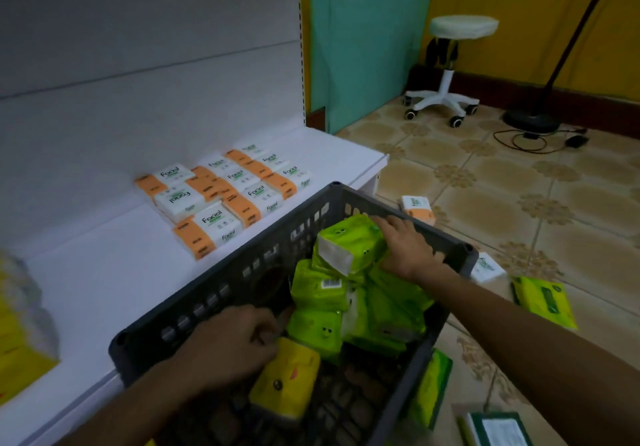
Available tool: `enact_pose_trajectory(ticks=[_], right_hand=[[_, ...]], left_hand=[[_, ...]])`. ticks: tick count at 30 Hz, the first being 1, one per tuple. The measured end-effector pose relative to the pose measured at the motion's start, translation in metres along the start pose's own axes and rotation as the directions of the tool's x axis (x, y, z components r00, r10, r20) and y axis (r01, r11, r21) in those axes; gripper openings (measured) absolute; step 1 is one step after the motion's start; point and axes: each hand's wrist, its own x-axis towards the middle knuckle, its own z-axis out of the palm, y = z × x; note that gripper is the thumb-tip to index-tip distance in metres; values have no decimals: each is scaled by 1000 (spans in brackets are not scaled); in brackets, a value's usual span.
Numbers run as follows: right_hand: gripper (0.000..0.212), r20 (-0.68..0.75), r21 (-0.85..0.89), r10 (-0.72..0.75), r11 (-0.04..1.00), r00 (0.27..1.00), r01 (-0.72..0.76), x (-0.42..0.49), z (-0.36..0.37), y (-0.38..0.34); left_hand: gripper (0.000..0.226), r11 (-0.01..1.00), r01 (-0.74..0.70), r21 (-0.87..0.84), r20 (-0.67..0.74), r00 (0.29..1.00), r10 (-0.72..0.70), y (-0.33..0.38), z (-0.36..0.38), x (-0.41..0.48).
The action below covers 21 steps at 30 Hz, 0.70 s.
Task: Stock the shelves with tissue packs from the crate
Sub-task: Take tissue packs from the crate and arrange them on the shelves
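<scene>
A dark grey slatted crate (221, 293) sits against the front of the white shelf (114, 272). Inside lie several green tissue packs (322, 296) and a yellow pack (287, 379). My right hand (405, 244) grips the topmost green pack (349, 241) near the crate's far corner. My left hand (232, 345) reaches into the near side, its fingers curled at the edge of the yellow pack and a lower green pack; which one it holds I cannot tell. Several orange-and-white "Facial" packs (225, 196) lie in rows on the shelf.
Loose packs lie on the tiled floor right of the crate: orange-and-white packs (417, 208), a green pack (543, 301). Yellow packs (20, 334) sit at the shelf's left edge. A white stool (446, 67), a lamp stand base (530, 119) and cables stand farther back.
</scene>
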Motion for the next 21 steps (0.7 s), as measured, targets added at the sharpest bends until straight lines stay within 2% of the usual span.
enact_pose_trajectory(ticks=[3,6,9,10,11,13,14,15,18,19,21], right_hand=[[96,65,-89,-58,994,996,63,17,11,-3],[81,-15,-135,-94,987,995,91,24,13,-4],[67,-30,7,-103,995,994,104,23,9,1],[64,-40,69,-107,992,993,110,22,9,2],[60,-59,137,-112,983,992,119,20,8,1],[53,-85,325,-118,935,989,140,17,12,-4],[52,-73,428,-122,893,990,141,15,12,-7],[54,-49,541,-126,831,991,132,13,12,-11],[73,101,823,-114,568,988,-18,5,4,-28],[78,150,844,-130,533,980,-58,2,1,-34],[78,120,793,-175,609,977,12,2,-2,-39]], left_hand=[[26,1000,20,-22,-79,997,-22,23,14,36],[47,998,64,-26,-48,997,-65,36,33,62],[74,940,36,-340,-164,982,-97,45,46,80],[79,878,37,-477,-198,969,-148,49,48,89],[84,766,51,-641,-186,958,-219,53,50,99],[84,417,78,-905,-80,934,-348,66,52,117],[77,275,92,-957,-32,908,-417,71,55,123],[67,186,97,-978,-5,874,-485,75,58,125],[46,13,19,-1000,7,772,-635,72,69,121],[42,-36,-23,-999,6,755,-656,69,68,119],[35,-109,-96,-989,5,729,-685,62,59,113]])
